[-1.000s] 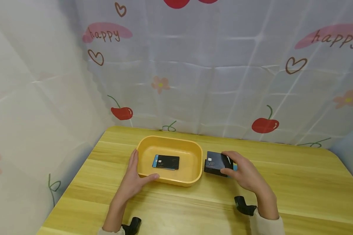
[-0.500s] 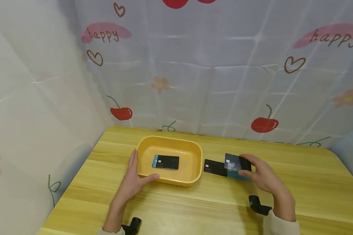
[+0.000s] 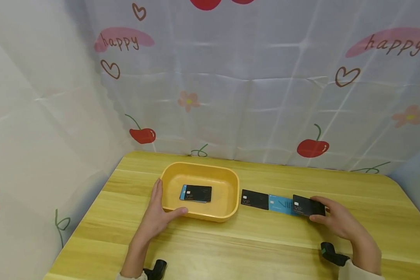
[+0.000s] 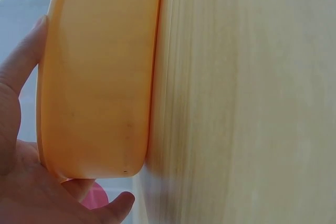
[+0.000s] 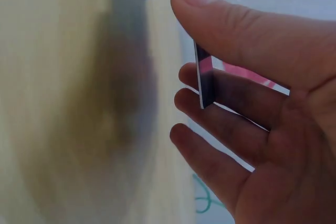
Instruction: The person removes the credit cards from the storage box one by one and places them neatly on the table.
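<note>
My right hand pinches a black VIP card between thumb and fingers. In the right wrist view that card shows edge-on, apart from the table. Beneath its left end in the head view lies a blue card, partly covered. A second black VIP card lies to the left of the blue one. My left hand rests at the near left corner of a yellow tub, thumb on the near rim, straight fingers along the left side. The left wrist view shows the tub's outer wall beside the thumb.
Inside the tub lies a small stack of cards, black on top with blue showing underneath. The wooden table ends at a white printed curtain behind. A black bracket juts from each wrist.
My right hand has moved right and nearer with the black card, uncovering the other black card and then most of the blue one. The left hand and tub stay in place.
</note>
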Demonstrator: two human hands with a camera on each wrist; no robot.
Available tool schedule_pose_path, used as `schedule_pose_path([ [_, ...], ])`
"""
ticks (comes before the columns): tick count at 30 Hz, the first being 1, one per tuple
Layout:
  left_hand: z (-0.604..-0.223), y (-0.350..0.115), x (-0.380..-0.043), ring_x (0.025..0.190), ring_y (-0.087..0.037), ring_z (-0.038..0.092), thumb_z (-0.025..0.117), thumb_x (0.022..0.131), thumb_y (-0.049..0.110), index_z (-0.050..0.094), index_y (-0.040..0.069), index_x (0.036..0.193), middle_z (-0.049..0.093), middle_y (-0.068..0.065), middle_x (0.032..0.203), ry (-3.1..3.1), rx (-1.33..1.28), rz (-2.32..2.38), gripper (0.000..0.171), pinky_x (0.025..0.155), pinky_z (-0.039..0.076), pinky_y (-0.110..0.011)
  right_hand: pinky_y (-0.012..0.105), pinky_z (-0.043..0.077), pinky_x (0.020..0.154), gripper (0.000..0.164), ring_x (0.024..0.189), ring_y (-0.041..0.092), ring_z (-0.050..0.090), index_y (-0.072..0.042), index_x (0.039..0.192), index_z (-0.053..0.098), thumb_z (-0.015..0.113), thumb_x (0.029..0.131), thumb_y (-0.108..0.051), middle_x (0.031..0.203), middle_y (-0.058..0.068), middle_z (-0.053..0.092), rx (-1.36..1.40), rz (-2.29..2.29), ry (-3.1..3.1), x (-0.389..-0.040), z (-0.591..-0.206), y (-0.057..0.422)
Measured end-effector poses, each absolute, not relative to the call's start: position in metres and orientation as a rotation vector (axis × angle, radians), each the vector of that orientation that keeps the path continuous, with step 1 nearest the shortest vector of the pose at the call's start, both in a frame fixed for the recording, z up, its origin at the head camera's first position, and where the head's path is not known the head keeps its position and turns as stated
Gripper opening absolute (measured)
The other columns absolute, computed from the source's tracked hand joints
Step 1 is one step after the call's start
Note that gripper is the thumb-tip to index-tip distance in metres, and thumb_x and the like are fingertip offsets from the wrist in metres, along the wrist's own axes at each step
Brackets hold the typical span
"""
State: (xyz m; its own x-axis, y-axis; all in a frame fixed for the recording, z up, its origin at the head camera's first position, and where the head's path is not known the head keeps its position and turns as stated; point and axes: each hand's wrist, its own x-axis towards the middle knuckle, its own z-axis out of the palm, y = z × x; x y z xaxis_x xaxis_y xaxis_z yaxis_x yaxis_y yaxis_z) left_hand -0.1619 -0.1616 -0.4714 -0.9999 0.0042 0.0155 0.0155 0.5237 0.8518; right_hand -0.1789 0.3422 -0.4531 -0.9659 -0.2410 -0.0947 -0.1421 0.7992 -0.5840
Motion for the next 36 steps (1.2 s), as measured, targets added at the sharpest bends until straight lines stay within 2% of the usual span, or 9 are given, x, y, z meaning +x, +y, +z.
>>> schedule_pose_path([
  [7, -0.471, -0.162, -0.163, 0.149, -0.033, 0.0, 0.084, 0.078, 0.039, -0.005, 0.005, 0.157, -0.007, -0.015, 0.163, -2.725, -0.027, -1.532, 0.125, 0.116, 0.01, -0.055, 0.064, 0.045, 0.088, 0.058, 0.115, 0.056, 0.048, 0.013, 0.134, 0.049, 0.073, 0.09, -0.017, 0.13, 0.041, 0.047, -0.304, -0.946, 2.807, -0.177, -0.465, 0.358],
  [16, -0.472, -0.162, -0.163, 0.149, -0.033, 0.0, 0.085, 0.078, 0.039, -0.005, 0.004, 0.158, -0.007, -0.015, 0.163, -2.718, -0.032, -1.534, 0.125, 0.116, 0.01, -0.056, 0.065, 0.04, 0.09, 0.06, 0.117, 0.055, 0.044, 0.012, 0.134, 0.049, 0.074, 0.089, -0.017, 0.133, 0.04, 0.045, -0.297, -0.93, 2.815, -0.176, -0.472, 0.368],
  [36, -0.473, -0.163, -0.164, 0.149, -0.032, 0.0, 0.086, 0.077, 0.038, -0.004, 0.004, 0.157, -0.007, -0.014, 0.163, -2.723, -0.014, -1.525, 0.126, 0.116, 0.01, -0.055, 0.068, 0.037, 0.089, 0.055, 0.118, 0.058, 0.038, 0.012, 0.131, 0.052, 0.076, 0.086, -0.009, 0.131, 0.039, 0.041, -0.375, -0.879, 2.867, -0.18, -0.478, 0.368],
])
